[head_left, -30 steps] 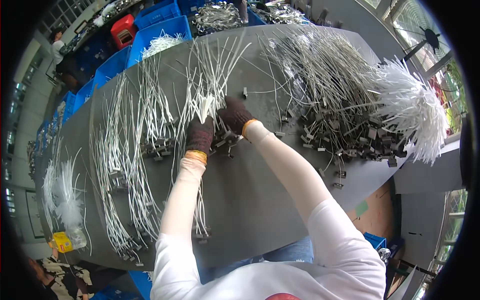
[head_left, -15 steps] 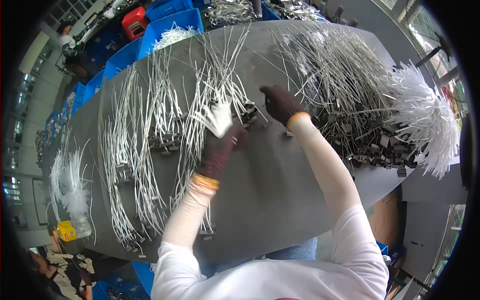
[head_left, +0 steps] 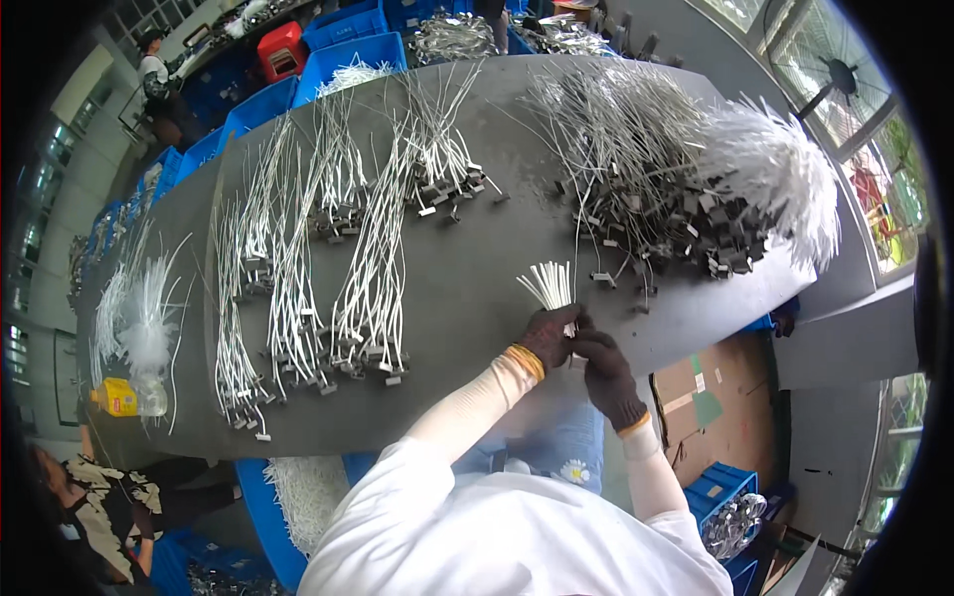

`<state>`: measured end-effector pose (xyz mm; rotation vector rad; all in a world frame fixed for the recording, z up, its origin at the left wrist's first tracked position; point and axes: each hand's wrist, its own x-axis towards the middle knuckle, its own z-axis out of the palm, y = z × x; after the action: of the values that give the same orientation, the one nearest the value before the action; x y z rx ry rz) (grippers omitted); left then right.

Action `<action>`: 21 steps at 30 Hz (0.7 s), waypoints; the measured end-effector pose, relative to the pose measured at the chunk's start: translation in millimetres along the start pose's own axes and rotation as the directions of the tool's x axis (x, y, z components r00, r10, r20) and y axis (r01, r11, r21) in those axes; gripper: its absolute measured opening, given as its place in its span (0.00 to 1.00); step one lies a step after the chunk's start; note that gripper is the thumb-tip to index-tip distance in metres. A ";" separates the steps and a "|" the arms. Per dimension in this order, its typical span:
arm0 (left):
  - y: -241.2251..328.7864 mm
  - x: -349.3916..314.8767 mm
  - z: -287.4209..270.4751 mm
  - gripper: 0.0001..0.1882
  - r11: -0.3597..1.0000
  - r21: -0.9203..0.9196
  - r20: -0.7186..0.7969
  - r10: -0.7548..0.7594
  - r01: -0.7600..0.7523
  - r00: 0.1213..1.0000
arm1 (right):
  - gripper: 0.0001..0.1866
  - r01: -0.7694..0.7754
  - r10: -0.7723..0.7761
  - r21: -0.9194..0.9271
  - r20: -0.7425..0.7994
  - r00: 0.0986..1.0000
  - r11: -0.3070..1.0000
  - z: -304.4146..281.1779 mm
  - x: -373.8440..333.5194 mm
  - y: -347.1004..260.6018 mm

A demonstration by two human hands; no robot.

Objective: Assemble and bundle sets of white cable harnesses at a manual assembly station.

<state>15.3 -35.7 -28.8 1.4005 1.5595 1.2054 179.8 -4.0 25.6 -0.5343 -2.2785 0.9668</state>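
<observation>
At the near edge of the table, my left hand [head_left: 550, 336], in a dark knitted glove, is closed round a small bundle of thin white tubes [head_left: 545, 284]. Their upper ends fan out above the fist. My right hand [head_left: 611, 379], gloved alike, is against the left one, its fingers bent and pressed together by the bundle's lower end. What lies between those fingers is hidden. Beyond my hands, bunches of white wires [head_left: 373, 268] with small dark metal clips at their ends lie on the left half of the table.
A heap of wires with dark clips [head_left: 636, 169] covers the table's right side, beside a big sheaf of white tubes [head_left: 770, 169]. Blue bins [head_left: 350, 52] line the far edge. A yellow-labelled bottle [head_left: 129, 397] lies at left. Other people sit lower left and stand far left.
Both hands have come back from mid-table to the near edge and together, the left one still with the white tubes. The whole view has shifted.
</observation>
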 end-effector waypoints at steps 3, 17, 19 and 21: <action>18.0 -22.3 38.5 0.21 0.986 -0.143 -0.018 -0.086 0.083 0.996 | 0.15 -0.353 0.367 0.302 0.011 0.930 0.885 -16.3 -39.6 -40.2; 22.7 -12.7 97.8 0.07 0.108 -0.960 0.147 -0.595 0.259 0.790 | 0.11 -0.789 0.917 0.527 0.045 0.397 0.316 -41.0 -192.3 -55.9; 28.7 -17.0 110.5 0.06 0.056 -0.962 0.180 -0.606 0.268 0.775 | 0.11 -0.769 0.924 0.578 0.066 0.377 0.272 -39.8 -222.5 -59.2; -39.9 -10.3 114.6 0.07 -0.290 -0.926 0.333 -0.315 0.244 0.889 | 0.11 -0.817 0.906 0.502 0.137 0.400 0.284 -50.4 -267.6 -55.7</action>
<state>110.9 -24.5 -103.3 -0.2244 0.3009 1.4808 403.8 -165.9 -3.5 -1.6485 -1.2953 1.8605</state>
